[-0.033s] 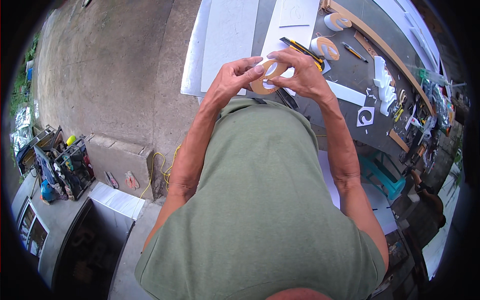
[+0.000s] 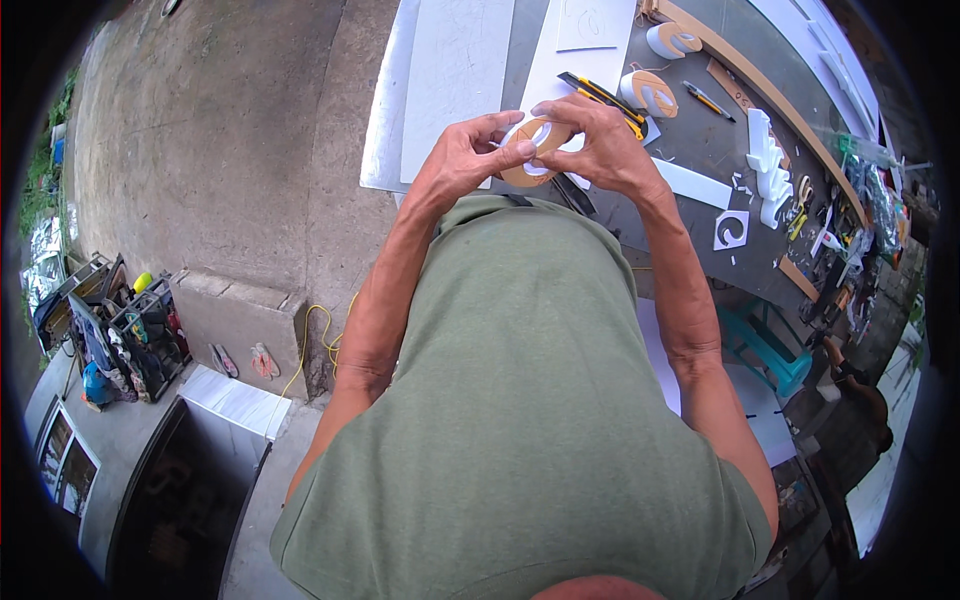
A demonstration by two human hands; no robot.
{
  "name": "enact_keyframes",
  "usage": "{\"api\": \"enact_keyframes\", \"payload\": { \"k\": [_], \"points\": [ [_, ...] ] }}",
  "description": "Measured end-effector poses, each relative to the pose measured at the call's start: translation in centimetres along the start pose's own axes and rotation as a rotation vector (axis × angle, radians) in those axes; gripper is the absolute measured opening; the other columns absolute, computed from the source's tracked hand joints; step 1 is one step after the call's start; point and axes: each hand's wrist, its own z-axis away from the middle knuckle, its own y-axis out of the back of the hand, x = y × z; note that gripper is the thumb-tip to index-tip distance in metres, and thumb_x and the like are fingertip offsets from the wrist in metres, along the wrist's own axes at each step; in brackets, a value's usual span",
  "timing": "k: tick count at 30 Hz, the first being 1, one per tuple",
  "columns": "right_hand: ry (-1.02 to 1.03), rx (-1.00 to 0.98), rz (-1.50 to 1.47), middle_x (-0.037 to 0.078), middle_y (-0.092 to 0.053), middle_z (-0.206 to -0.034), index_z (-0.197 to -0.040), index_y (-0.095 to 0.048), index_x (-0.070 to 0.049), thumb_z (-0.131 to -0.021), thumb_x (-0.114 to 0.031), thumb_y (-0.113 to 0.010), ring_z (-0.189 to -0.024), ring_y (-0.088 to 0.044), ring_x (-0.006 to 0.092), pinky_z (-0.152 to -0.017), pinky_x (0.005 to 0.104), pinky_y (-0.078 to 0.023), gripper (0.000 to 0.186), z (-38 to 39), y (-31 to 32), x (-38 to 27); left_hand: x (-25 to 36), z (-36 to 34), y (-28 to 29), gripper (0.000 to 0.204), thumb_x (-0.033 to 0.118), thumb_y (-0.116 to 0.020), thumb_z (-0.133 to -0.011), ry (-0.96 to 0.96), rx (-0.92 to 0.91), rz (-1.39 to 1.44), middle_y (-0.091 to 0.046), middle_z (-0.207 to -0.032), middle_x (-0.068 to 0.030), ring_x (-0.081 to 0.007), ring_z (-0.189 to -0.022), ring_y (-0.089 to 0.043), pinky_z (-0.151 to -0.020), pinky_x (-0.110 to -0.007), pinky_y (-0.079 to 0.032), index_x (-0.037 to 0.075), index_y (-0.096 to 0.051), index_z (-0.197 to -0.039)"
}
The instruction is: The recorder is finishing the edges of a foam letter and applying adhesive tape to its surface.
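Observation:
Between my two hands, over the near edge of the worktable, is a rounded letter-shaped piece [image 2: 522, 177] with a brown face and white inside walls. My left hand [image 2: 462, 160] pinches its left side, the thumb lying across the brown face. My right hand [image 2: 607, 152] grips the other side with thumb and bent fingers. The fingers cover part of its outline. Just beyond my right hand lie black-and-yellow utility knives [image 2: 600, 92]. Two similar brown-faced pieces stand past them, a nearer one [image 2: 650, 92] and a farther one [image 2: 673, 41].
The grey table holds a pen-like tool [image 2: 709, 102], a white strip [image 2: 692, 184], white cut letters [image 2: 768, 165], scissors [image 2: 803, 192] and a white square with a cutout [image 2: 731, 230]. A long brown strip [image 2: 775, 95] borders tools and plastic bags. A teal stool [image 2: 785, 372] stands at right.
My left thumb has shifted slightly right and down across the brown face. The piece has tilted a little in my fingers; both hands keep hold of it.

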Motion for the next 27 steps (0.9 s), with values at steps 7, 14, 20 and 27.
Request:
{"api": "enact_keyframes", "payload": {
  "k": [7,14,20,27],
  "points": [
    [-0.095,-0.154,-0.346,0.018,-0.069,-0.119,-0.138,-0.06,-0.002,-0.095,-0.048,-0.067,-0.102,-0.069,0.0221,-0.091,0.0373,-0.058,0.063,-1.8,1.7,1.9,0.3,0.2,-0.2,0.048,0.024,-0.072,-0.095,-0.107,0.029,0.131,-0.071,-0.115,-0.0168,-0.0225,-0.106,-0.069,-0.095,-0.04,-0.056,-0.006,-0.063,-0.131],
    [-0.095,0.136,-0.781,0.016,-0.072,-0.109,-0.129,-0.063,0.004,-0.1,-0.024,-0.066,-0.095,-0.072,0.0214,-0.081,0.032,-0.062,0.04,2.2,-0.1,-0.4,1.5,1.0,-0.2,0.043,0.02,-0.064,-0.101,-0.21,0.159,0.545,-0.067,-0.12,-0.015,-0.0196,-0.11,-0.066,-0.098,-0.036,-0.055,-0.009,-0.058,-0.132],
    [-0.177,0.243,-0.939,0.012,-0.072,-0.109,-0.128,-0.065,0.003,-0.091,-0.011,-0.076,-0.091,-0.07,0.0151,-0.082,0.0283,-0.061,0.041,3.5,-2.2,-3.4,2.6,1.4,-1.6,0.05,0.025,-0.067,-0.099,-0.384,0.223,0.306,-0.069,-0.124,-0.0156,-0.0198,-0.11,-0.067,-0.095,-0.035,-0.057,-0.005,-0.058,-0.138],
    [-0.171,0.332,-0.992,0.01,-0.071,-0.104,-0.126,-0.067,0.002,-0.094,-0.009,-0.072,-0.087,-0.071,0.0163,-0.083,0.0284,-0.061,0.035,4.0,-2.6,-3.6,3.3,2.2,-2.6,0.052,0.026,-0.069,-0.098,-0.387,0.201,0.182,-0.067,-0.127,-0.0169,-0.0201,-0.112,-0.066,-0.096,-0.035,-0.056,-0.003,-0.057,-0.14]
  ]
}}
